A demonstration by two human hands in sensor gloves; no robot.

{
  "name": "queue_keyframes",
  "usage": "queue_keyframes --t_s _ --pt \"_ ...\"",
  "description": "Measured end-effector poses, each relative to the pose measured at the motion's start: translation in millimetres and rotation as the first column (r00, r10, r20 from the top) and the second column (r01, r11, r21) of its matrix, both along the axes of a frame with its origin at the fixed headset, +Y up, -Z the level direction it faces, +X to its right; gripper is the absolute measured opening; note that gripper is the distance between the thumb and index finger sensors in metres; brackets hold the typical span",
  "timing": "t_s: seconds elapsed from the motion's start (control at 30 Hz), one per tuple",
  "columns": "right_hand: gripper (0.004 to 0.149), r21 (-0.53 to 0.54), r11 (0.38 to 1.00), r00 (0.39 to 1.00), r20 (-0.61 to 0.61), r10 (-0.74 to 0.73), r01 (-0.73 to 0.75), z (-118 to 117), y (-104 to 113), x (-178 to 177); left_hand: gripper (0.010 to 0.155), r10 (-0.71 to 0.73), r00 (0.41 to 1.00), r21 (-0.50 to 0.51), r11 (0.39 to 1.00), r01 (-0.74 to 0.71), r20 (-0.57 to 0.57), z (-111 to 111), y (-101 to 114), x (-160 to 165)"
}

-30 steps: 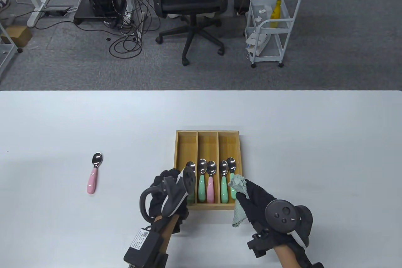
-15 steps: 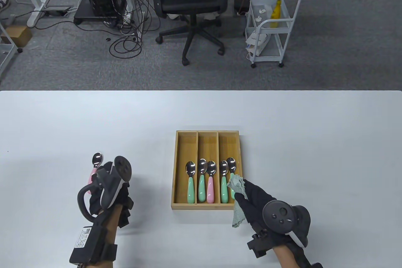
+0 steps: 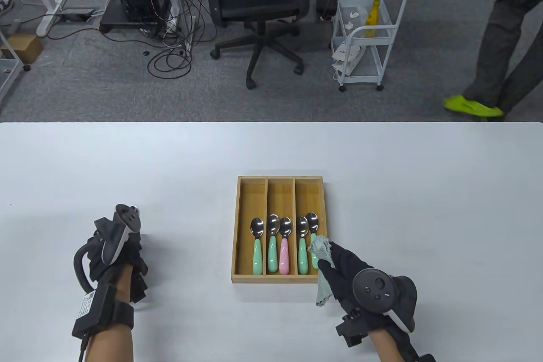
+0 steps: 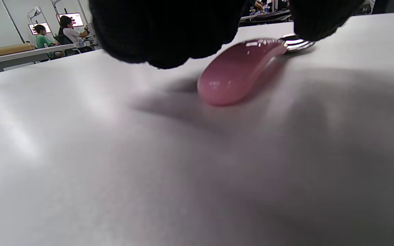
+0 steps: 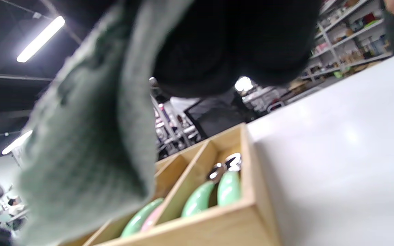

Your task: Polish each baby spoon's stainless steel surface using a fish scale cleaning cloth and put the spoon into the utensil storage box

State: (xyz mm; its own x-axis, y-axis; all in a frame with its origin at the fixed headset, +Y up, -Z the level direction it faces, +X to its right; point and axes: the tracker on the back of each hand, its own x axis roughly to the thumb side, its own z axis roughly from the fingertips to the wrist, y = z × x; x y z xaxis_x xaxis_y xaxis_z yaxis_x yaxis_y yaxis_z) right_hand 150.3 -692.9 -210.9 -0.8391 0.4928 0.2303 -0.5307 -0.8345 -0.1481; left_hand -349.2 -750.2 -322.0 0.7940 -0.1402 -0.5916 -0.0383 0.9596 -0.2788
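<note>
A pink-handled spoon (image 4: 238, 70) lies on the white table at the left. My left hand (image 3: 121, 243) is down over it. In the left wrist view the fingers (image 4: 169, 37) and thumb close on either side of its neck, with the handle end resting on the table. In the table view only a sliver of its bowl (image 3: 135, 209) shows past the tracker. The bamboo storage box (image 3: 250, 183) holds several spoons: one green (image 3: 257, 251) in the left slot, a green and a pink in the middle, two green on the right. My right hand (image 3: 339, 266) grips the green cloth (image 3: 321, 249) at the box's near right corner.
Beyond the table's far edge stand an office chair (image 3: 254, 1) and a white cart (image 3: 369, 35). A person (image 3: 500, 43) walks at the far right. The table (image 3: 424, 192) is bare white around the box.
My left hand has left the box, where a green spoon now lies in the left slot, and swung left onto the pink spoon. The right hand barely moved. A person has walked in.
</note>
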Motion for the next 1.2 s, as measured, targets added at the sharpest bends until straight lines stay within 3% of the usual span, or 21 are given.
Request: queue_keyframes --t_s 0.37,0.57,0.73,0.93,1.2 --pt "0.048 -0.021 1.0 1.0 0.002 0.016 -0.016 -1 0 0 0.055 -0.092 0.996 -0.065 0.994 0.092 0.017 -6 -11 13" --pt "0.048 -0.027 1.0 1.0 -0.006 0.016 -0.016 -2 0 -1 0.046 0.039 0.999 0.001 0.999 -0.039 -0.003 6 -7 18" --pt "0.049 -0.026 1.0 1.0 -0.021 0.009 -0.009 -1 0 -2 0.045 0.112 0.992 0.153 0.981 -0.12 0.059 26 9 37" --pt "0.049 -0.031 0.999 0.999 -0.045 -0.009 0.007 -1 -2 -5 0.043 0.085 0.973 0.344 0.926 -0.156 0.213 55 29 78" --pt "0.049 -0.042 0.998 0.994 -0.095 -0.056 0.053 3 -2 -15 0.043 0.078 0.906 0.45 0.848 -0.279 0.415 90 54 139"
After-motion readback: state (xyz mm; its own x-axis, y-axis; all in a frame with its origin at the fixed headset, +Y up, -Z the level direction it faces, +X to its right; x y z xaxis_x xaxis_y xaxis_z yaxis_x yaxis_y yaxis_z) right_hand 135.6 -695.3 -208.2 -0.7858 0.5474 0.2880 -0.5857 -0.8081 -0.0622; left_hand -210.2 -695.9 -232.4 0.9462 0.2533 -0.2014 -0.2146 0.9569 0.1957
